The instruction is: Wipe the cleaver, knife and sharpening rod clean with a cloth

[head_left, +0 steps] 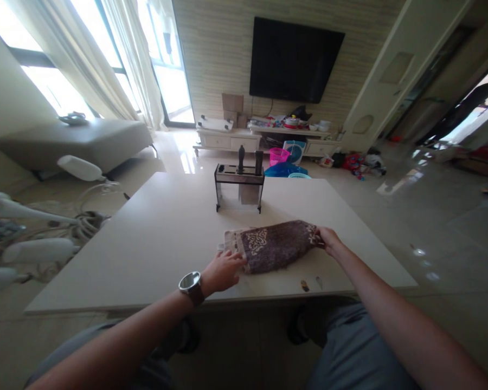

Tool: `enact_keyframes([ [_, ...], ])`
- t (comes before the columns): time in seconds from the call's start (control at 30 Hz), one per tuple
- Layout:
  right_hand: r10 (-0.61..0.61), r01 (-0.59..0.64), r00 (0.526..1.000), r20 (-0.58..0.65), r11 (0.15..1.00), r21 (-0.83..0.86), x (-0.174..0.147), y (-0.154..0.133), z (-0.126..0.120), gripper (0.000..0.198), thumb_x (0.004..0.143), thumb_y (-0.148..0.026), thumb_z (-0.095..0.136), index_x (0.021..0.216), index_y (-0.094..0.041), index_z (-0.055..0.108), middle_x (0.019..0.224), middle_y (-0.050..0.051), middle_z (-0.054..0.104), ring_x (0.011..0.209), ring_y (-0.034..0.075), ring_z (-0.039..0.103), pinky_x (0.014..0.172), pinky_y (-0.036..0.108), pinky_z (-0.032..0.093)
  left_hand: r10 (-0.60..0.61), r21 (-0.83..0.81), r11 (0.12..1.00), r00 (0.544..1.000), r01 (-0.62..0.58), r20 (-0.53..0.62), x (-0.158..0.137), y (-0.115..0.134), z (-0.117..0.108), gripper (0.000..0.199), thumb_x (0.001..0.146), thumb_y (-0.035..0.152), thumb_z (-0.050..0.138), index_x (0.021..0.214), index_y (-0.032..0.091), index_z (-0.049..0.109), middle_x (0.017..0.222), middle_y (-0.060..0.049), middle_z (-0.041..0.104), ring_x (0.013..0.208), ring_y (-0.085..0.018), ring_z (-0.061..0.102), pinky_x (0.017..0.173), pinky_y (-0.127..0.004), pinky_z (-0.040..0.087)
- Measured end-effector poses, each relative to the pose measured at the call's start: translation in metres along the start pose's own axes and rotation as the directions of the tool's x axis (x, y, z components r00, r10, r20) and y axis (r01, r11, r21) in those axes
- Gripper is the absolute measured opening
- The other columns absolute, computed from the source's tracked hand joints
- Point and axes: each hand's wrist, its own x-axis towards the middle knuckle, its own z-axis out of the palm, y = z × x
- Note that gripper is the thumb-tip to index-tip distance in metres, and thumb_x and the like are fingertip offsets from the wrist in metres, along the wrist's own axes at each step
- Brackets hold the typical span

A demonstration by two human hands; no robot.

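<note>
A brown folded towel (282,246) with a cream pattern and a pale left end lies on the white table (162,244). My left hand (223,268) rests on its left end, fingers stretched out over the cloth and a watch on the wrist. At the towel's right end, my right hand (327,239) is closed on the edge, fingers partly hidden by the fabric. Just behind the towel stands a clear-sided knife holder (239,187) with two dark handles sticking up. Two small items, one dark and yellowish (305,285) and one silvery (319,282), lie near the front edge.
White lamp-like arms and coiled cables (91,219) sit left of the table. Beyond it are a pink basket (278,156), a blue plastic item (282,170) and a low cabinet (239,142) under a wall television (295,59). A grey bench (77,143) stands by the window.
</note>
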Motion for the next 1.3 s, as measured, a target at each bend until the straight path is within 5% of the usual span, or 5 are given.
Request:
enact_keyframes([
  [0.5,-0.09,0.088,0.96,0.265,0.996,0.02,0.01,-0.002,0.02,0.027,0.061,-0.021,0.072,0.087,-0.017,0.073,0.083,0.008,0.078,0.081,0.023,0.073,0.075,0.032,0.058,-0.574,-0.646,0.632,0.819,0.429,-0.018,0.075,-0.02,0.023,0.036,0.077,0.026,0.077,0.107,0.013,0.062,0.089,-0.005,0.066,0.084,-0.021,0.066,0.07,-0.028,0.05],
  [0.73,-0.221,0.156,0.888,0.404,0.97,0.186,-0.01,-0.021,-0.02,0.044,0.052,-0.015,0.066,0.095,-0.018,0.075,0.096,0.006,0.08,0.095,0.025,0.072,0.087,0.033,0.056,-0.397,-0.701,0.683,0.91,0.206,-0.121,0.066,-0.024,-0.015,0.009,0.067,0.01,0.067,0.073,0.016,0.063,0.092,-0.003,0.062,0.087,-0.018,0.061,0.072,-0.026,0.05],
  [0.97,-0.043,0.285,0.587,0.809,0.945,-0.157,-0.038,0.015,-0.053,0.01,0.059,-0.019,0.066,0.068,-0.017,0.069,0.067,0.001,0.068,0.067,0.018,0.059,0.065,0.028,0.046,0.256,-0.457,0.859,0.967,-0.231,-0.009,-0.002,0.026,-0.015,0.015,0.069,0.007,0.059,0.075,0.02,0.058,0.081,-0.001,0.064,0.076,-0.016,0.06,0.068,-0.026,0.045],
  [1.13,-0.098,0.404,0.602,0.792,0.893,-0.197,-0.035,0.037,-0.046,0.007,0.054,-0.014,0.054,0.059,-0.019,0.055,0.059,-0.003,0.054,0.062,0.014,0.048,0.061,0.025,0.035,0.234,-0.278,0.938,0.97,-0.207,0.068,-0.017,0.048,0.006,0.044,0.076,0.008,0.057,0.118,0.023,0.059,0.1,-0.007,0.071,0.088,-0.024,0.066,0.07,-0.031,0.045],
  [1.3,-0.207,0.424,0.655,0.727,0.897,-0.127,-0.032,0.024,-0.045,0.005,0.059,-0.017,0.054,0.063,-0.02,0.052,0.064,-0.003,0.053,0.068,0.016,0.049,0.066,0.027,0.037,0.208,-0.15,0.967,0.978,-0.205,0.001,-0.011,0.05,-0.004,0.024,0.075,0.008,0.06,0.091,0.023,0.067,0.117,-0.009,0.064,0.107,-0.027,0.06,0.089,-0.037,0.045],
])
